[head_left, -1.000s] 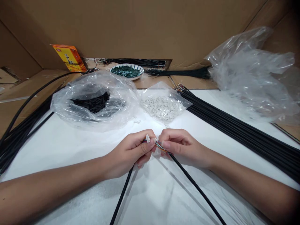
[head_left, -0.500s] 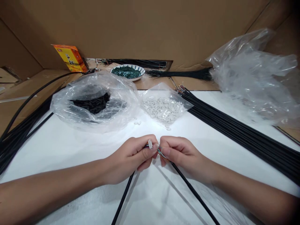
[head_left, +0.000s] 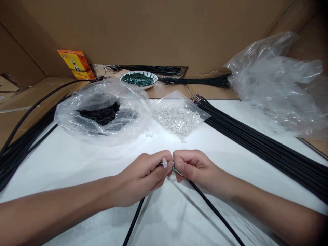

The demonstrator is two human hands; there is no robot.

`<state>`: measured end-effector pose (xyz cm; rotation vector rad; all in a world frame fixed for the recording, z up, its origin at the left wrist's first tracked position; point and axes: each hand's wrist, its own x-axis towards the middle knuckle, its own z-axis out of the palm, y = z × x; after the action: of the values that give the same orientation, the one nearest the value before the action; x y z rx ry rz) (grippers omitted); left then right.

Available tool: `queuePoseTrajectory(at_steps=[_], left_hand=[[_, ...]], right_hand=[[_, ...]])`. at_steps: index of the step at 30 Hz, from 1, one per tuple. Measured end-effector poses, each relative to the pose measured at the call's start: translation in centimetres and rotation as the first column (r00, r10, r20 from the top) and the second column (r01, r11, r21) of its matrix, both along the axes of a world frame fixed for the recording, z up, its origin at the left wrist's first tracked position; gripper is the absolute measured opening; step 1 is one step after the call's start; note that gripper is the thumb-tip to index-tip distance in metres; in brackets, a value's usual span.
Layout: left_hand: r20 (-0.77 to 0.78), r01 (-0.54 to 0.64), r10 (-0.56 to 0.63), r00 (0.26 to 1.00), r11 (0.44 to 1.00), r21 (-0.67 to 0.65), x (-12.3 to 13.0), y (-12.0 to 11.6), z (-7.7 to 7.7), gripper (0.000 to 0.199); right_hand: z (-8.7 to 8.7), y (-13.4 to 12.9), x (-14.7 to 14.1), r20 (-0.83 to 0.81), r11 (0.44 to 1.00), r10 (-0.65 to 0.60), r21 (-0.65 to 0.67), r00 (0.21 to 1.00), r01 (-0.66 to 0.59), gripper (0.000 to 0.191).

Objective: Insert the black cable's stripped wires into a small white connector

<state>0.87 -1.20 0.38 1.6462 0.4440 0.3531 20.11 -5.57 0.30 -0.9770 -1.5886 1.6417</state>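
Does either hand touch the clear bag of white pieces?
No, the left hand and right hand work at black cables nearer the viewer, with white sheet showing between them and the bag.

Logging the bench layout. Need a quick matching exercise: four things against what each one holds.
Things:
1. Left hand
2. Right hand
3. Small clear bag
4. Bowl

Holds:
A. Thin coloured wires at the end of a black cable
B. Dark green bits
C. White connector
D. Small white pieces

Pairs: 1-C, 2-A, 3-D, 4-B
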Motion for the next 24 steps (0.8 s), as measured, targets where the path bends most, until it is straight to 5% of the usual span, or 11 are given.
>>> queuePoseTrajectory(at_steps=[13,24], left_hand=[[-0.007,0.013,-0.012,1.0,0.996,0.084,0.1,-0.07,0.13,0.026],[0.008,0.003,-0.004,1.0,0.999,0.052,0.18,-0.15,0.21,0.028]], right_hand=[[-0.23,-0.04,-0.14,-0.095,1.0,-0.001,0.018,0.995,0.002,0.037],[0.14,0.31,-0.32,-0.023,1.0,-0.012,0.02,1.0,0.013,0.046]])
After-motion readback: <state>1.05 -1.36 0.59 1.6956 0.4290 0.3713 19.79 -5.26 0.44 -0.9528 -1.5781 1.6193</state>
